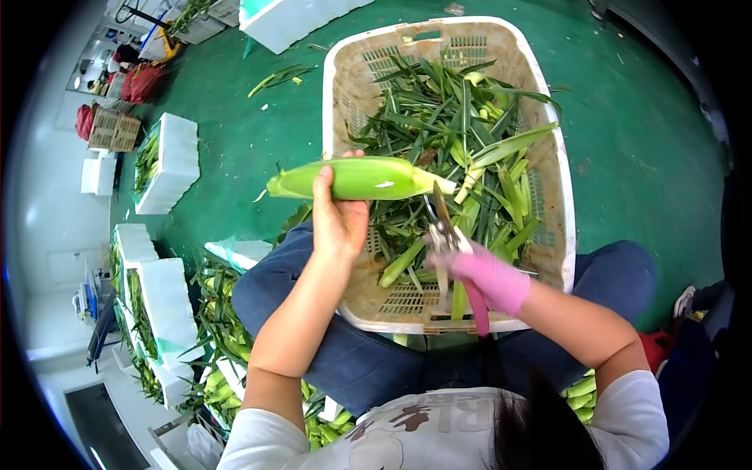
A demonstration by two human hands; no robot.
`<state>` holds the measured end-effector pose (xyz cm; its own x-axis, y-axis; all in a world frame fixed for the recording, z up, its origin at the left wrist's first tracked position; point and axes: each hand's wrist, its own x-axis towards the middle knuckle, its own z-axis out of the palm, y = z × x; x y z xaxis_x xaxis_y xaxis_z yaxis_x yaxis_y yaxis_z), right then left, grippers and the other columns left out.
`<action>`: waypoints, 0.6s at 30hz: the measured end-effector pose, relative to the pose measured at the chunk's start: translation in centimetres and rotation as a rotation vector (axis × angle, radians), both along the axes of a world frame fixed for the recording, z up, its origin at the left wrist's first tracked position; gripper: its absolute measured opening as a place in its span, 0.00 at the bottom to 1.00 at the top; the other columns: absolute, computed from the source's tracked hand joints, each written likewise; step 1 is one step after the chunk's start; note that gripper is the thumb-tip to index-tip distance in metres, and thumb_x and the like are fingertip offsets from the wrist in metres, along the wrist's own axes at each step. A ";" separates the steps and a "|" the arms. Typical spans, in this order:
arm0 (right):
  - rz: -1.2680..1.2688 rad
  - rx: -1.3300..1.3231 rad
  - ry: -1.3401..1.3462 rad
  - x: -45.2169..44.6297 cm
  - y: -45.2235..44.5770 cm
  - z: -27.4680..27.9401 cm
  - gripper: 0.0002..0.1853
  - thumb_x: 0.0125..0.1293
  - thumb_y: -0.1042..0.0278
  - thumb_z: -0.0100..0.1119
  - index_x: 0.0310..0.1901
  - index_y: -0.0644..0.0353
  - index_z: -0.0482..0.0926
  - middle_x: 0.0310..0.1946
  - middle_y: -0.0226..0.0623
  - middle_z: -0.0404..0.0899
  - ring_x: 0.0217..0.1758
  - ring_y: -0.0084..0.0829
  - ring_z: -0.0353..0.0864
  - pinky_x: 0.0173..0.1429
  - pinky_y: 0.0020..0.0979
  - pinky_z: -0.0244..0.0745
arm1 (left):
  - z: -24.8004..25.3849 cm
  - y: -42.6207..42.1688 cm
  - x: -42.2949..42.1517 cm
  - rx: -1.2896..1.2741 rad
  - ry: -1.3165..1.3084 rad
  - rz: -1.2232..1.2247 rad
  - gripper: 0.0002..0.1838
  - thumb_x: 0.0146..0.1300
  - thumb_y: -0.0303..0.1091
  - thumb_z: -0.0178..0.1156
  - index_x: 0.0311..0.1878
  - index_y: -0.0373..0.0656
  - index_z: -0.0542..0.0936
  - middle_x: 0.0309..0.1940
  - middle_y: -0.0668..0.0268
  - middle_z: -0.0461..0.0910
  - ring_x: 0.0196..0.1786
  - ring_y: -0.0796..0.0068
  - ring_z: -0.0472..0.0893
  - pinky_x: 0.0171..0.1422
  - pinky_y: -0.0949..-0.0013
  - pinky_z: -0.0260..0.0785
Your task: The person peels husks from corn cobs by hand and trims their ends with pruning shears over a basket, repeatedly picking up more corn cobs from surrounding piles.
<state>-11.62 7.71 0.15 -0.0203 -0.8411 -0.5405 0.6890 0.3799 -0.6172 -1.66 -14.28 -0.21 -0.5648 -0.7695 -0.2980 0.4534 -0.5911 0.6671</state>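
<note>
The left hand (342, 223) had its fingers curled around a big green corn (368, 178), up over the left side of the basket (567, 227). The right hand (486, 274), in a pink glove (507, 288), gripped the clippers (442, 225), with the blades by the corn's stalk (446, 186). Green leaves (435, 110) lay in the basket.

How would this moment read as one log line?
left grip: holds corn ear | right grip, pink-gloved: holds shears at stalk end | basket: holds green leaves
</note>
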 end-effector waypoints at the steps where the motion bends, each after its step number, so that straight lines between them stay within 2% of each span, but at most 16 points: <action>1: -0.096 -0.063 -0.155 -0.5 -0.2 -1.2 0.29 0.68 0.57 0.61 0.67 0.61 0.67 0.52 0.37 0.75 0.61 0.32 0.74 0.68 0.37 0.68 | -0.2 0.9 -0.1 -0.032 0.016 -0.046 0.24 0.67 0.42 0.64 0.61 0.40 0.71 0.62 0.56 0.76 0.68 0.59 0.73 0.76 0.53 0.63; 3: -0.217 -0.046 -0.242 -1.5 -1.1 -2.3 0.26 0.68 0.57 0.61 0.64 0.60 0.70 0.50 0.36 0.76 0.58 0.33 0.76 0.65 0.38 0.72 | 0.3 2.3 -0.4 -0.326 -0.015 -0.160 0.26 0.64 0.40 0.65 0.62 0.48 0.69 0.60 0.59 0.76 0.71 0.58 0.69 0.78 0.51 0.58; 5: -0.247 -0.062 -0.276 -1.5 -1.1 -3.0 0.22 0.68 0.58 0.62 0.59 0.59 0.73 0.45 0.33 0.78 0.52 0.33 0.79 0.59 0.38 0.76 | 0.8 2.9 -1.0 -0.505 0.018 -0.238 0.25 0.63 0.39 0.65 0.61 0.48 0.69 0.60 0.59 0.76 0.72 0.56 0.69 0.78 0.50 0.57; 7: -0.222 -0.107 -0.287 -1.3 -0.7 -3.7 0.21 0.68 0.58 0.62 0.58 0.59 0.74 0.42 0.33 0.79 0.49 0.32 0.79 0.57 0.38 0.76 | 0.8 2.6 -1.3 -0.444 0.044 -0.238 0.25 0.64 0.39 0.65 0.61 0.48 0.69 0.60 0.59 0.76 0.71 0.56 0.69 0.79 0.50 0.57; 8: -0.241 -0.094 -0.274 -1.1 -0.3 -3.8 0.18 0.68 0.58 0.62 0.54 0.58 0.75 0.38 0.31 0.78 0.44 0.30 0.78 0.51 0.35 0.75 | 0.8 2.6 -1.4 -0.412 0.051 -0.229 0.25 0.64 0.38 0.65 0.61 0.48 0.69 0.60 0.59 0.76 0.71 0.56 0.69 0.79 0.50 0.57; 9: -0.253 -0.082 -0.264 -0.9 0.1 -3.6 0.15 0.67 0.59 0.62 0.50 0.57 0.75 0.34 0.29 0.76 0.39 0.27 0.76 0.46 0.32 0.73 | 0.7 2.8 -1.7 -0.336 0.026 -0.154 0.23 0.67 0.43 0.63 0.60 0.46 0.70 0.58 0.58 0.77 0.69 0.56 0.72 0.76 0.51 0.61; 10: -0.262 -0.075 -0.257 -0.5 0.2 -3.2 0.13 0.67 0.59 0.62 0.46 0.56 0.75 0.30 0.27 0.74 0.34 0.25 0.74 0.40 0.30 0.72 | 0.6 2.1 -1.5 -0.148 0.016 -0.144 0.23 0.69 0.47 0.62 0.59 0.45 0.71 0.57 0.58 0.78 0.66 0.58 0.74 0.73 0.52 0.65; 12: -0.249 -0.095 -0.243 -0.5 -0.1 -1.9 0.09 0.66 0.62 0.62 0.40 0.54 0.74 0.23 0.23 0.69 0.24 0.20 0.68 0.31 0.27 0.68 | 0.0 0.5 -1.1 0.139 -0.026 -0.034 0.25 0.72 0.56 0.57 0.56 0.42 0.73 0.54 0.59 0.80 0.59 0.61 0.79 0.65 0.55 0.73; 13: -0.247 -0.153 -0.281 -0.8 -0.1 -1.6 0.08 0.66 0.63 0.61 0.42 0.55 0.75 0.23 0.25 0.71 0.24 0.22 0.71 0.30 0.26 0.68 | -0.1 0.1 -0.7 0.169 -0.023 -0.010 0.25 0.71 0.56 0.58 0.54 0.42 0.74 0.53 0.60 0.80 0.58 0.61 0.79 0.64 0.56 0.74; 15: -0.364 0.013 -0.004 -1.1 -0.3 0.0 0.09 0.66 0.65 0.61 0.44 0.58 0.75 0.26 0.29 0.75 0.26 0.24 0.75 0.32 0.27 0.73 | -0.8 -1.8 0.2 0.178 -0.064 -0.005 0.26 0.71 0.56 0.58 0.57 0.43 0.72 0.54 0.57 0.80 0.58 0.60 0.80 0.64 0.54 0.74; 16: -0.407 0.000 0.072 -1.9 -0.3 -1.4 0.12 0.65 0.67 0.62 0.48 0.60 0.75 0.30 0.34 0.79 0.29 0.27 0.79 0.35 0.29 0.78 | -1.0 -2.2 0.7 0.154 -0.072 -0.049 0.27 0.71 0.56 0.58 0.58 0.43 0.71 0.54 0.56 0.80 0.58 0.60 0.80 0.64 0.53 0.74; 17: -0.433 0.024 0.180 -2.7 -0.2 -2.3 0.15 0.64 0.68 0.63 0.49 0.61 0.74 0.33 0.34 0.81 0.34 0.25 0.80 0.43 0.30 0.80 | -1.2 -2.5 1.0 0.133 -0.082 -0.099 0.28 0.71 0.56 0.59 0.59 0.43 0.71 0.55 0.55 0.80 0.58 0.59 0.81 0.65 0.52 0.74; 18: -0.442 -0.055 0.346 -3.1 -0.5 -2.3 0.17 0.63 0.67 0.65 0.51 0.61 0.74 0.35 0.34 0.81 0.36 0.24 0.80 0.46 0.29 0.79 | -1.4 -2.6 1.2 0.114 -0.095 -0.154 0.28 0.70 0.56 0.60 0.60 0.42 0.70 0.55 0.53 0.80 0.58 0.59 0.81 0.65 0.51 0.74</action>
